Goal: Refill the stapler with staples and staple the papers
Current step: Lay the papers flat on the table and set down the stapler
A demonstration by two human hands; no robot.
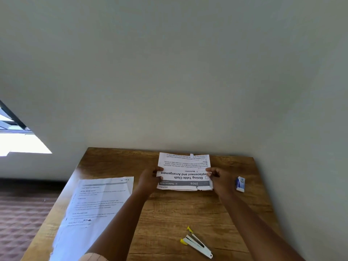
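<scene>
A folded stack of printed papers (183, 171) stands tilted at the far edge of the wooden table (169, 208), text upside down. My left hand (150, 178) grips its left edge and my right hand (219, 178) grips its right edge. A white stapler with yellow tips (195, 242) lies opened up on the table near me, between my forearms. A small blue and white staple box (240, 184) lies to the right of my right hand.
A large printed sheet (94, 213) lies flat on the left part of the table, reaching its near edge. A pale wall rises right behind the table. Patterned floor shows at the left, below a bright window.
</scene>
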